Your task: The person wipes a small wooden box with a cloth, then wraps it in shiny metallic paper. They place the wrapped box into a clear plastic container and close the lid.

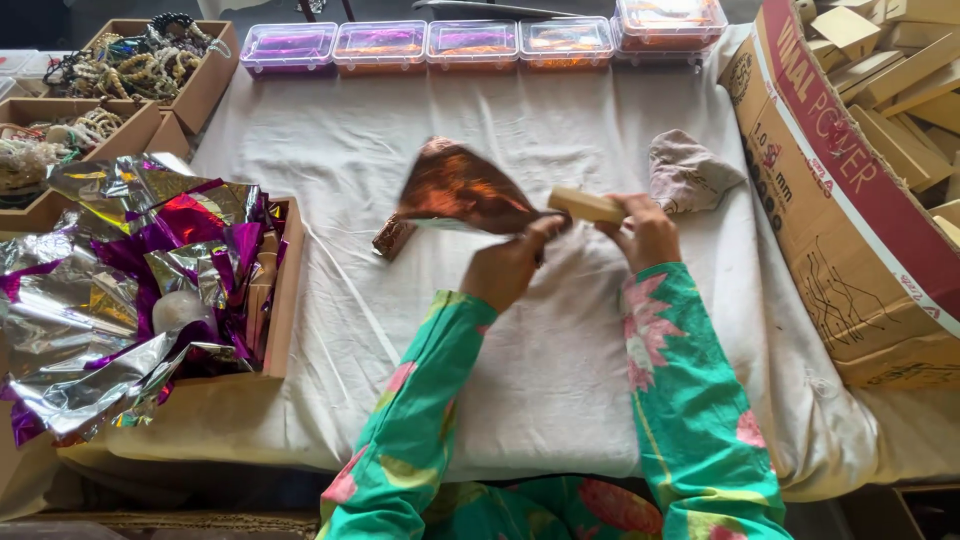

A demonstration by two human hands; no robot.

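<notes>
Copper-coloured foil sheet [462, 190], blurred, hangs pinched in the left hand [508, 268] above the white-clothed table [560, 360]; the right hand [645, 232] grips a small tan wooden block [586, 204]. Left, a cardboard tray [282, 300] holds crumpled purple and silver foil [130, 290]; clear lidded boxes [430, 45] line the far edge.

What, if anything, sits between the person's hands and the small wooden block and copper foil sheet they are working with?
Nothing visible does. The right hand already holds the small wooden block at one end, and the left hand pinches the copper foil sheet right beside the block. The white cloth below them is bare.
</notes>
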